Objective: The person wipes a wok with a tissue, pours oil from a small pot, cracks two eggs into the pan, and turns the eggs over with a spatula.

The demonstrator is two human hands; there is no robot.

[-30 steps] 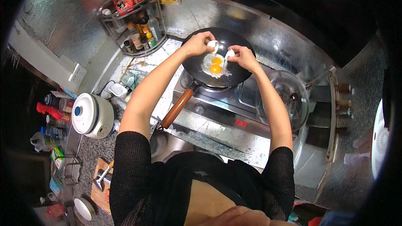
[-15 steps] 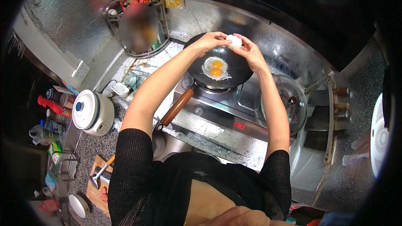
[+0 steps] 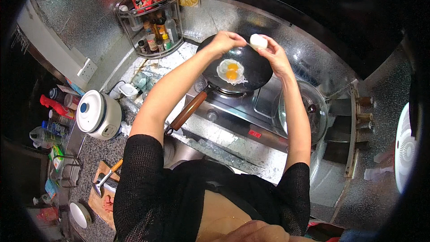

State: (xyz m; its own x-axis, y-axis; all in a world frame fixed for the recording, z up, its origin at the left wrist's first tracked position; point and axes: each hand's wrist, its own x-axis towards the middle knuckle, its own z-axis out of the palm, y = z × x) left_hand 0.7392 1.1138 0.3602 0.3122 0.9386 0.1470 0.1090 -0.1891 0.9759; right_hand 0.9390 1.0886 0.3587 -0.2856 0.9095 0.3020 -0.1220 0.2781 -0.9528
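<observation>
Over the far side of a dark wok my right hand grips a white eggshell by its side. My left hand is just left of the shell, its fingertips pinched together. Whatever may be between those fingertips is too small to make out. Below the hands, an egg with two orange yolks and partly whitened egg white lies in the wok. The wok sits on a gas stove, its brown wooden handle pointing toward me on the left.
A glass lid lies right of the stove, near wall-hung knives. Far left stands a bottle rack; nearer are a white rice cooker, a spatula on a cutting board, and a white bowl.
My hands have drawn slightly apart. The right has shifted a little right with the eggshell, and the left no longer grips the shell along with it.
</observation>
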